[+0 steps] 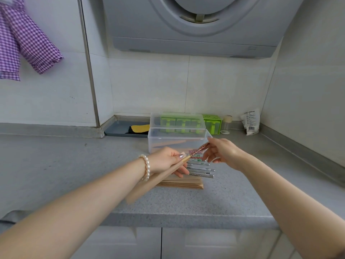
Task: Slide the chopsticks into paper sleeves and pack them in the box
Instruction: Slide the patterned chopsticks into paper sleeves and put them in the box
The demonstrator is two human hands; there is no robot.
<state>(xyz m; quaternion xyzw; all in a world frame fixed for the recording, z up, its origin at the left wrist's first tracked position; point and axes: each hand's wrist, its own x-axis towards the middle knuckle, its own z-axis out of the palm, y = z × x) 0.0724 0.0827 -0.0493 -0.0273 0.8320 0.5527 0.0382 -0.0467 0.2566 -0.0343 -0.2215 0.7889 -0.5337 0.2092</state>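
Note:
My left hand (166,161) grips the mouth of a brown paper sleeve (149,184) that slants down to the left over the counter. A red patterned pair of chopsticks (198,149) sticks out of the sleeve's mouth. My right hand (222,151) pinches their far end. Below the hands lie several loose chopsticks (202,170) with metal tips, and a stack of brown sleeves (183,183). Behind them stands a clear plastic box (162,143) with sleeved chopsticks inside.
The box's clear lid (177,121) leans behind it. A green seasoning rack (212,123), a small jar (225,125) and a white packet (251,121) stand at the back. A grey tray (119,128) sits in the corner. A purple checked cloth (28,40) hangs at the left.

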